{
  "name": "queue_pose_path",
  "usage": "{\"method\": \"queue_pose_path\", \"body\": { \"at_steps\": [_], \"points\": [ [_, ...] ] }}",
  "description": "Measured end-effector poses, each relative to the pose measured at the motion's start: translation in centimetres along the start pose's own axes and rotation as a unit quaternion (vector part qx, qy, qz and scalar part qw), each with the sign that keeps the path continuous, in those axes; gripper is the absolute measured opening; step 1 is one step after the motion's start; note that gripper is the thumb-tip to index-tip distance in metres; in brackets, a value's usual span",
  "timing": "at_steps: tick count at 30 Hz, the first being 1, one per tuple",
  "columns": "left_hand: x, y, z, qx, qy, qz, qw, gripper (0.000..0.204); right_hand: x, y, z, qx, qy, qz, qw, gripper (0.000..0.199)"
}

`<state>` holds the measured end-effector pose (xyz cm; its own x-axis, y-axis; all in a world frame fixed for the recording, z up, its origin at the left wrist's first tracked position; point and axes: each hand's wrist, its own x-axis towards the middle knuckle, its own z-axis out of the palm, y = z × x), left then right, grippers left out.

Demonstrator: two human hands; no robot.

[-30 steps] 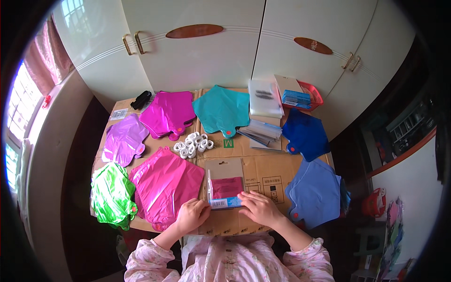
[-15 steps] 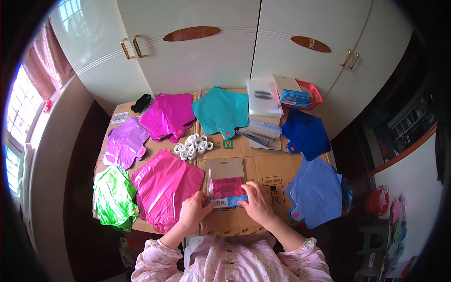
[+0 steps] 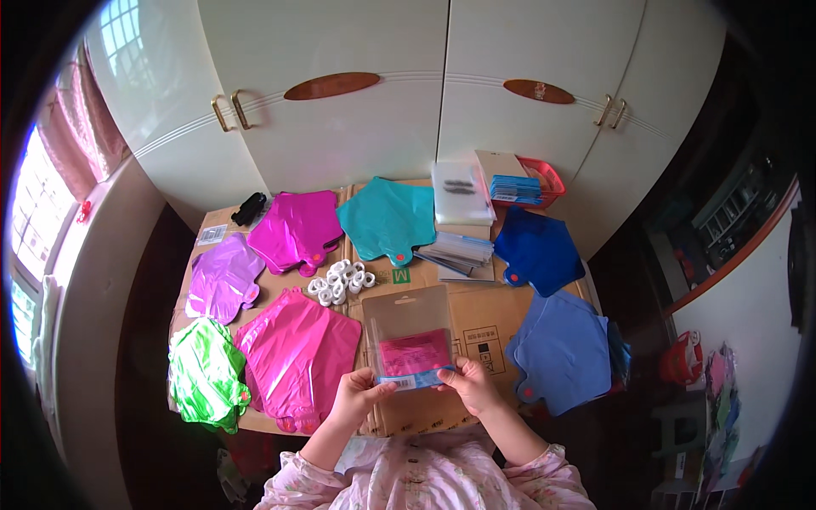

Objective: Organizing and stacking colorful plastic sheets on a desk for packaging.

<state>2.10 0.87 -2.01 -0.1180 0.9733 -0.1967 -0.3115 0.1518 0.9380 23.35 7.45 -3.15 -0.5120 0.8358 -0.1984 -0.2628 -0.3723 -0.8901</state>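
Between both hands I hold a clear plastic packaging bag (image 3: 409,319) with a hang hole at its top. A folded pink foil sheet (image 3: 415,352) and a blue printed strip show inside its lower part. My left hand (image 3: 361,396) pinches the bag's lower left corner. Gripping the lower right corner, my right hand (image 3: 470,387) has its thumb on the front. The bag is tilted up off the cardboard (image 3: 425,418). Left of it lies a pile of pink foil balloons (image 3: 302,353), and beyond it a heap of white ribbon rolls (image 3: 342,281).
Green (image 3: 204,374), lilac (image 3: 223,279), magenta (image 3: 296,229), teal (image 3: 389,218), dark blue (image 3: 541,251) and light blue (image 3: 561,353) foil piles ring the cardboard. Clear bags (image 3: 460,191), blue-edged cards (image 3: 516,189) and a red basket (image 3: 551,180) stand at the back, before white cabinets (image 3: 340,144).
The bag has been lifted from the cardboard and tilted up, with both hands gripping its lower corners. My right hand has shifted from over the bag's front to its corner.
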Motion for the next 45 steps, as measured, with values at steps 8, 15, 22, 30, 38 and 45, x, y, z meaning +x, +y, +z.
{"method": "queue_pose_path", "body": {
  "at_steps": [8,15,22,30,38,45],
  "points": [
    [0.3,0.3,0.5,-0.183,-0.101,-0.103,0.972,0.012,-2.6,-2.4,-0.7,0.107,-0.027,0.006,0.994,0.017],
    [1.2,1.2,3.9,0.067,-0.133,-0.039,0.988,0.032,-5.9,-6.4,-6.6,-0.038,0.152,-0.116,0.981,0.017],
    [1.4,0.8,3.1,0.098,-0.103,-0.046,0.989,0.026,-15.6,-12.8,-24.4,-0.487,0.597,-0.267,0.579,0.023],
    [1.0,0.1,1.6,0.02,-0.051,-0.038,0.998,0.02,-20.2,-8.3,-32.6,-0.513,0.644,-0.174,0.54,0.018],
    [0.5,-1.0,0.9,0.007,-0.023,-0.073,0.997,0.018,-20.4,-3.3,-28.2,0.407,0.443,-0.259,0.756,0.016],
    [0.7,-1.0,0.9,0.007,-0.03,-0.076,0.997,0.017,-19.7,-3.3,-30.3,0.236,0.611,-0.294,0.696,0.017]
  ]
}}
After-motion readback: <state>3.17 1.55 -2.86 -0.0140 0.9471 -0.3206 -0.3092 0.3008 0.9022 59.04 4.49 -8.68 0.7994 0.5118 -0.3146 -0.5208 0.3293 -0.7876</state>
